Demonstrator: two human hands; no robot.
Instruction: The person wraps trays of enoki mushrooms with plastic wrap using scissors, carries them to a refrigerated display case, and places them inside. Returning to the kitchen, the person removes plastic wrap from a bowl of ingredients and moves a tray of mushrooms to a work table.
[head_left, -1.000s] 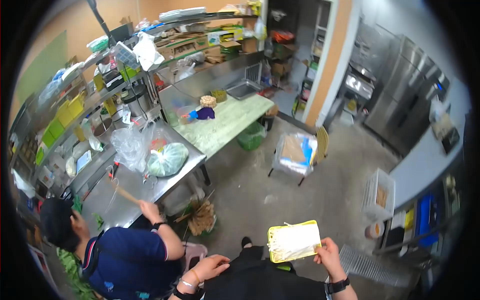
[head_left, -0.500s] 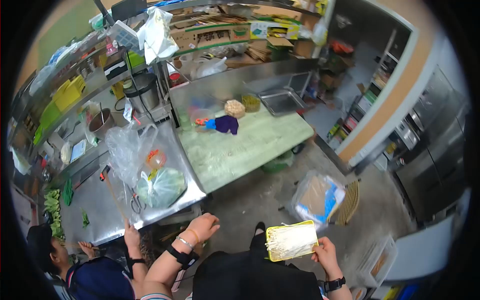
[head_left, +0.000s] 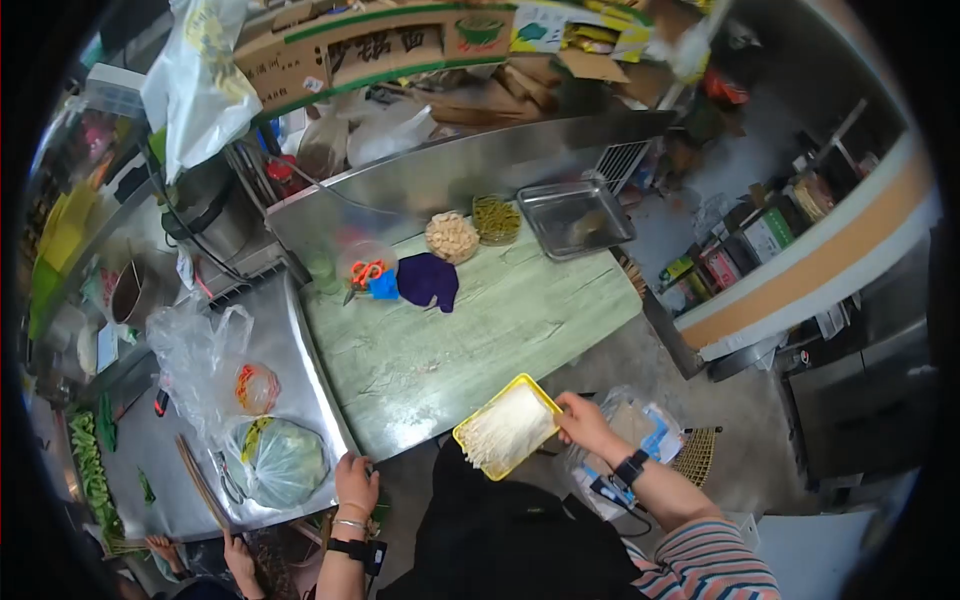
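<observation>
My right hand (head_left: 587, 424) grips the right edge of a yellow-rimmed tray (head_left: 458, 434), fingers closed on it. White enoki mushrooms (head_left: 512, 425) fill this tray, which hovers by the front edge of the green table (head_left: 450, 345). Beside the corner of the steel table (head_left: 310, 360) is my left hand (head_left: 356, 484), fingers apart and nothing in it; whether it touches the edge, I cannot tell. Close by, a tied plastic bag of greens (head_left: 285, 465) rests on the steel. A purple cloth (head_left: 428, 281) and orange-handled scissors (head_left: 367, 274) lie on the green table.
Toward the back stand a bowl of pale pieces (head_left: 452, 238), a container of green pieces (head_left: 496, 219) and a metal tray (head_left: 575, 218). At lower left, a co-worker's hand (head_left: 238, 560) is near wooden sticks (head_left: 200, 480). A plastic-wrapped bundle (head_left: 630, 425) sits at right.
I have come closer to the green table. The tray of enoki has moved up and left in view, tilting. My left hand has dropped lower and left, beside the steel corner.
</observation>
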